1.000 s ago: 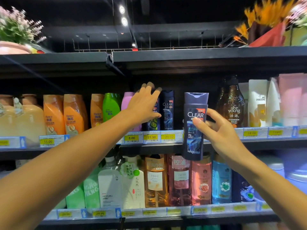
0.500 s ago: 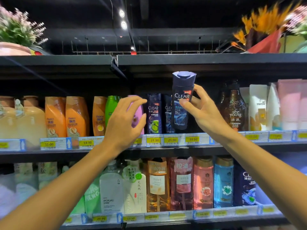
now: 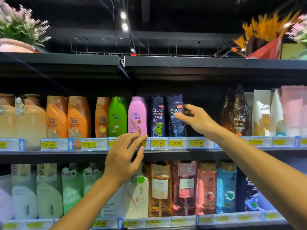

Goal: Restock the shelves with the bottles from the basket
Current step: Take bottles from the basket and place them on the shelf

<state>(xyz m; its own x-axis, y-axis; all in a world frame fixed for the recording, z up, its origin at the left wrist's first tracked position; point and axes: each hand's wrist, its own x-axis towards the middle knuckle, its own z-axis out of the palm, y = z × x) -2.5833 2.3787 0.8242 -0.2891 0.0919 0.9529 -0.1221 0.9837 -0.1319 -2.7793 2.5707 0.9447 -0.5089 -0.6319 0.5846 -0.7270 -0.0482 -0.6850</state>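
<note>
A dark blue CLEAR bottle (image 3: 174, 128) stands upright on the middle shelf (image 3: 191, 152), right beside a second CLEAR bottle (image 3: 157, 117). My right hand (image 3: 196, 121) grips its right side, thumb on the label and fingers curled behind it. My left hand (image 3: 123, 157) hovers in front of the shelf's price strip, just below a pink Rejoice bottle (image 3: 137, 116). Its fingers are spread and it holds nothing. The basket is out of sight.
A dark gap lies between the held bottle and a brown See Young bottle (image 3: 237, 113). Orange and green bottles (image 3: 79, 117) fill the shelf's left. The lower shelf (image 3: 166, 221) is packed with bottles. Potted flowers (image 3: 18, 35) sit on the top shelf.
My right hand brought the CLEAR bottle down from mid-air and stood it on the shelf beside the other CLEAR bottle. My left hand dropped from the pink bottle to the shelf edge.
</note>
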